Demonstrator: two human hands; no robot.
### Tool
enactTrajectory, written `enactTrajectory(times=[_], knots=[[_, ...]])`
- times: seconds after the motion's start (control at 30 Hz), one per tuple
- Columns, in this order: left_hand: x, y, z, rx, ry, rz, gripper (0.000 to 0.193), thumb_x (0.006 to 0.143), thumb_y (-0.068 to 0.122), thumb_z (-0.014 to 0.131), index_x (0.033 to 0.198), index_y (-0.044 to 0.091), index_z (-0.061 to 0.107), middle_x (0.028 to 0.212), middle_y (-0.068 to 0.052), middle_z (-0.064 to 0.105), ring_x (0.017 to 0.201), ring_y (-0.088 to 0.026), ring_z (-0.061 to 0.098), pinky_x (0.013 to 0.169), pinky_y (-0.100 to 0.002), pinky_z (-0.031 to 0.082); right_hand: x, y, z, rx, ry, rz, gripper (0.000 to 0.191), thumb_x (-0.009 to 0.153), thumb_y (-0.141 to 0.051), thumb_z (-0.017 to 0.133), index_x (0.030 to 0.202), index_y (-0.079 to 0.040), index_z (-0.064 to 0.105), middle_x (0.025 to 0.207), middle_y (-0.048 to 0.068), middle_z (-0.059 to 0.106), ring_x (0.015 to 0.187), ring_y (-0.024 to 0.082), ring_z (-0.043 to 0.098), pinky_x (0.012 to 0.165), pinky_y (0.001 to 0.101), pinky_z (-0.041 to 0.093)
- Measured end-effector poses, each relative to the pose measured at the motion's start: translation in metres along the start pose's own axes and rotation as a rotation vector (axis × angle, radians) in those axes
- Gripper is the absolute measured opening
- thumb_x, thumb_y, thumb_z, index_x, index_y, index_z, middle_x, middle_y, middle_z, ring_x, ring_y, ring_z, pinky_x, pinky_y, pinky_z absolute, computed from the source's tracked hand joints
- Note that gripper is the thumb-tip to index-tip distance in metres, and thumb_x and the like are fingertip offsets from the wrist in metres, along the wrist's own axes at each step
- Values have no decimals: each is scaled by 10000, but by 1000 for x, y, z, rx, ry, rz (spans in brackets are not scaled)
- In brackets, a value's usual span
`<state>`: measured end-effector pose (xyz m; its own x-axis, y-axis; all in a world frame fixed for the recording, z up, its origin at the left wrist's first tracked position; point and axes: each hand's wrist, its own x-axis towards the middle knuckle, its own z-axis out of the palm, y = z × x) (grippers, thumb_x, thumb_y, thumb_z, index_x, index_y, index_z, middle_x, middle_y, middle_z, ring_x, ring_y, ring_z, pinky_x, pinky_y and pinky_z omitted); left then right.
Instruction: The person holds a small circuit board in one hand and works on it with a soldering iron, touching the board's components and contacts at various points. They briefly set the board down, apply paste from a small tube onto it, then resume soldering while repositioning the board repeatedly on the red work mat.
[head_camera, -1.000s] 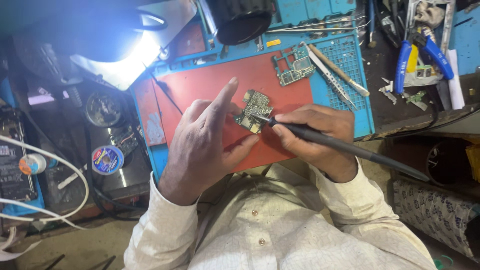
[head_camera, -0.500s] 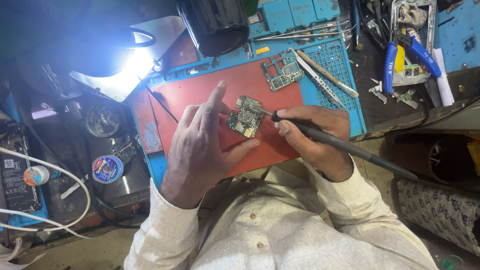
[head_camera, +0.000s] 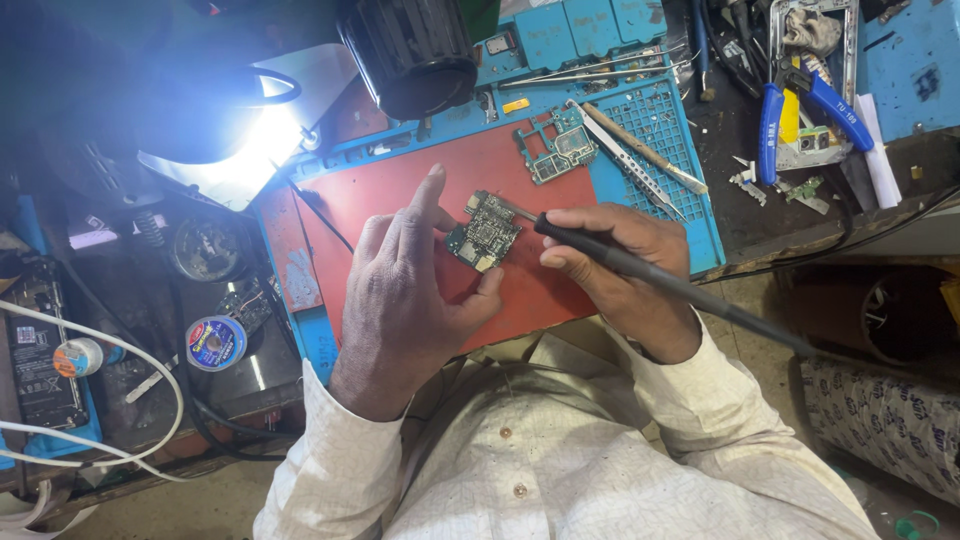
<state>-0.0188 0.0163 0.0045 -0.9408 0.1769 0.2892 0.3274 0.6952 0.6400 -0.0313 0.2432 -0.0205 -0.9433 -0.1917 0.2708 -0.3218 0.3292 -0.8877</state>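
Where the soldering iron (head_camera: 640, 268) touches: small green circuit board (head_camera: 483, 233), tilted.

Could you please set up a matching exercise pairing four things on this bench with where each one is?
1. small circuit board
2. soldering iron
3. second circuit board
4. blue-handled pliers

a. lying alone at the red mat's far edge
b. in the right hand
c. on the dark bench right of the blue mat
d. under the left hand's fingers

Pairs: 1-d, 2-b, 3-a, 4-c
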Motion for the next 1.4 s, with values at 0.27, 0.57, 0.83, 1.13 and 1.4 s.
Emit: enactTrajectory(times=[0.27,0.57,0.83,1.13,1.4], knots=[[-3,-2,-1,-5,-6,21,889,783,210,866,1510,-12,404,1127,-92,657,1000,-272,619,914,-421,517,-5,2,1,14,4,17,179,979,-100,758,1129,-6,729,1000,100,771,857,146,749,743,245,567],[-4,-2,-3,-4,-21,39,875,790,182,859,1509,0,395,1142,-84,663,958,-262,619,891,-422,515,0,-5,0,-115,-7,-59,175,940,-117,768,1086,-24,741,972,78,772,760,127,714,665,242,535],[-5,-3,-2,-9,-25,45,870,792,181,856,1509,7,395,1180,-72,665,971,-263,618,900,-421,515,1,-4,-1,-104,-20,-86,158,950,-119,756,1075,-24,736,974,82,768,786,144,729,695,254,553],[-6,-4,-1,6,-35,30,859,795,189,853,1504,17,401,1191,-67,663,975,-260,622,907,-424,515,1,-4,-1,-93,-18,-86,150,949,-113,751,1068,-22,739,976,93,773,799,157,744,703,258,562],[-7,-5,-1,-14,-21,51,865,801,177,855,1513,19,390,1202,-61,671,981,-251,626,903,-414,521,1,-3,-2,-102,-21,-91,145,955,-113,746,1070,-24,738,977,93,774,801,156,745,702,259,560]])
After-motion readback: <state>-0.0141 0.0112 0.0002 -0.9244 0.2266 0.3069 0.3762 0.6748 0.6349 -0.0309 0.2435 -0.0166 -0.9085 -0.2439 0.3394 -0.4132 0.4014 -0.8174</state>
